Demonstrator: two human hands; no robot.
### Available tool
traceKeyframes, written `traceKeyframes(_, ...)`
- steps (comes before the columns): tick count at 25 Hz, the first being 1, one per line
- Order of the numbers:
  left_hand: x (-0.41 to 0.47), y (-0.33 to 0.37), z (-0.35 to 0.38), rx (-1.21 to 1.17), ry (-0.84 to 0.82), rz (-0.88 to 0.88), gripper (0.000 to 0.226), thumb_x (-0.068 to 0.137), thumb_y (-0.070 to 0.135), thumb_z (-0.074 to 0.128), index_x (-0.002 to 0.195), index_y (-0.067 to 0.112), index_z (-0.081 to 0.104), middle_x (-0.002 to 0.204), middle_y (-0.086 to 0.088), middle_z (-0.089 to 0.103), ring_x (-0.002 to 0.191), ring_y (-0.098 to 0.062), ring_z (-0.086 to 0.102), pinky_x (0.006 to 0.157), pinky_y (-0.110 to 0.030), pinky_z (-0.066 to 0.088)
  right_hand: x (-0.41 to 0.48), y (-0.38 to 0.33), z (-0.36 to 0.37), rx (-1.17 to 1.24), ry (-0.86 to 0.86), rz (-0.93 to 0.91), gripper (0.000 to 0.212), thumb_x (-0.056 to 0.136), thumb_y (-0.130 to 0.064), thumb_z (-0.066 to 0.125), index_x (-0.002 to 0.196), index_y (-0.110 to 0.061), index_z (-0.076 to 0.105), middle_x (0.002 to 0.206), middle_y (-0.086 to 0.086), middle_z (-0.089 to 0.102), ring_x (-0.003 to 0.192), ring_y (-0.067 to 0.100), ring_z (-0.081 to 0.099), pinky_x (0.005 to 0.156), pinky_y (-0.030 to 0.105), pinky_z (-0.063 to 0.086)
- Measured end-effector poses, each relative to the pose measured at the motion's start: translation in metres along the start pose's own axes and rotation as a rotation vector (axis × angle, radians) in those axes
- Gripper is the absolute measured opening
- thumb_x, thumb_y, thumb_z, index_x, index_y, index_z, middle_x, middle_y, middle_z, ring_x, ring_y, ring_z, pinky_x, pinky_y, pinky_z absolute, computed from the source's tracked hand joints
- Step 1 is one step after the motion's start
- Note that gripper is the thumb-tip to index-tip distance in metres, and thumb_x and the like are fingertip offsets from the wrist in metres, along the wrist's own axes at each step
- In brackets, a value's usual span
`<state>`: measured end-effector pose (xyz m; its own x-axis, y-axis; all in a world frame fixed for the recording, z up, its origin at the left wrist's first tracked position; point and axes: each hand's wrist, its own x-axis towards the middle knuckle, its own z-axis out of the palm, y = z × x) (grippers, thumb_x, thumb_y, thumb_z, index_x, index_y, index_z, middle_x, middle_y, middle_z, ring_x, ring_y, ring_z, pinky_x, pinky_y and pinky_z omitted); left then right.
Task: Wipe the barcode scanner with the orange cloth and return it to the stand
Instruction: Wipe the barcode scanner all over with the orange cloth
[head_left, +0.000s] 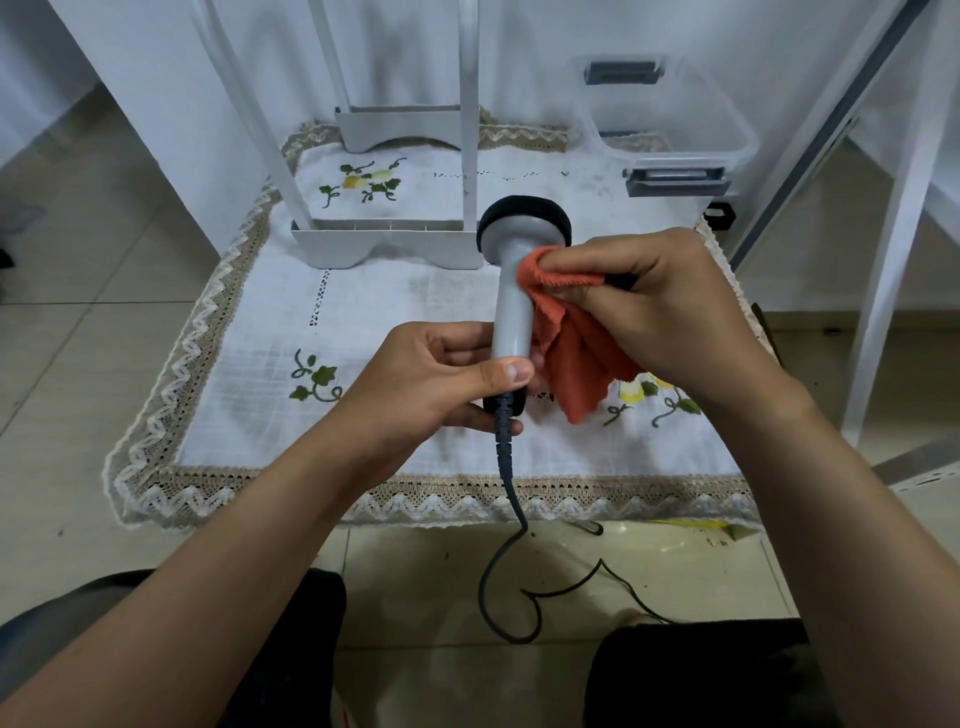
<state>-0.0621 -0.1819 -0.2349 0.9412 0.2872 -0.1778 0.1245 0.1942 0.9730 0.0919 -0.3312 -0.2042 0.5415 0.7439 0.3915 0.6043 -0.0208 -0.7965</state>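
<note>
1. Barcode scanner (514, 306) is held up over the surface (249, 415), handle toward me and black-rimmed head pointing away; its cable (506, 483) trails off the front edge to the floor.
2. My left hand (431, 384) grips the handle's lower end, fingers (506, 371) clenched round it just above the cable boot. I judge this grip is right: low enough to leave the grey shaft bare.
3. My right hand (660, 306) pinches the orange cloth (576, 343) against the right side of the neck, its loose tail hanging below.
4. To wipe well, I would draw the cloth along the shaft, then turn the handle with the left hand so each side is covered.
5. The head's face is hidden from me, so it needs its own pass.
6. Which object is the stand I cannot tell; the white rack (384, 244) sits just beyond.
</note>
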Motion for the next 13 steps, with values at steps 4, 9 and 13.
traceKeyframes(4, -0.0005, 0.0015, 0.0000, 0.002, 0.000, 0.005, 0.040, 0.075, 0.015, 0.077, 0.112, 0.000, 0.075, 0.105, -0.025, 0.077, 0.102, -0.041, 0.074, 0.068, -0.035, 0.063, -0.0005, -0.0009, -0.0011, 0.047, -0.052, 0.017, 0.024, 0.089, -0.001, 0.075, 0.102, -0.021, 0.078, 0.092, -0.013, 0.078, 0.086, -0.004, 0.072, 0.077, 0.015, 0.053)
traceKeyframes(9, 0.0004, 0.0012, 0.0004, 0.042, -0.010, -0.014, 0.035, 0.076, 0.012, 0.079, 0.110, 0.004, 0.076, 0.104, -0.019, 0.079, 0.105, -0.039, 0.074, 0.069, -0.034, 0.062, -0.0016, -0.0020, 0.0011, 0.043, -0.075, 0.027, 0.026, 0.088, -0.002, 0.076, 0.100, -0.025, 0.078, 0.087, -0.022, 0.076, 0.087, -0.006, 0.072, 0.076, 0.012, 0.054)
traceKeyframes(13, -0.0006, 0.0019, 0.0013, 0.038, -0.031, -0.019, 0.039, 0.067, 0.017, 0.081, 0.105, 0.008, 0.077, 0.103, -0.017, 0.080, 0.105, -0.040, 0.073, 0.070, -0.035, 0.062, -0.0007, -0.0024, -0.0019, 0.061, -0.103, 0.034, 0.025, 0.087, -0.002, 0.077, 0.102, -0.021, 0.077, 0.092, -0.022, 0.075, 0.090, -0.004, 0.072, 0.080, 0.014, 0.054)
